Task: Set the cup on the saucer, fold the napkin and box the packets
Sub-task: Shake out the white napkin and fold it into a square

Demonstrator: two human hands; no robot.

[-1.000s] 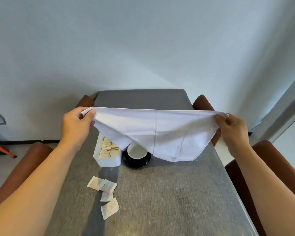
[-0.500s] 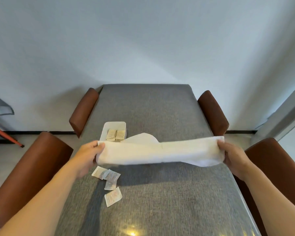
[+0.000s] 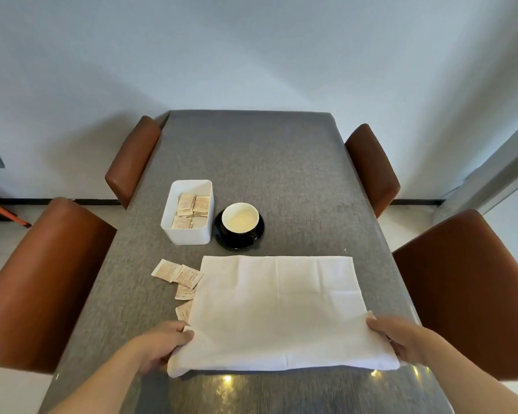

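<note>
Napkin: the white napkin (image 3: 277,309) lies flat on the grey table (image 3: 251,162), near the front edge, with its near edge doubled over.
Left hand: the left hand (image 3: 162,345) has its fingers pinched on the near left corner of the napkin.
Right hand: the right hand (image 3: 396,336) has its fingers closed on the near right corner.
Cup: the cup (image 3: 240,218) already stands on the black saucer (image 3: 239,231), behind the napkin.
Packets: four loose packets (image 3: 178,271) lie beside the left edge of the napkin; the nearest one is partly under the cloth. More packets are inside the white box (image 3: 189,212).
Risk: I think the next fold can drag or hide the covered packet, because the cloth lies on it. The near edge is also close to the table border, so it may slide off.
Change: half a second ago the napkin hung in the air between both hands, above the packets; now it is down on the table and spread wide.
</note>
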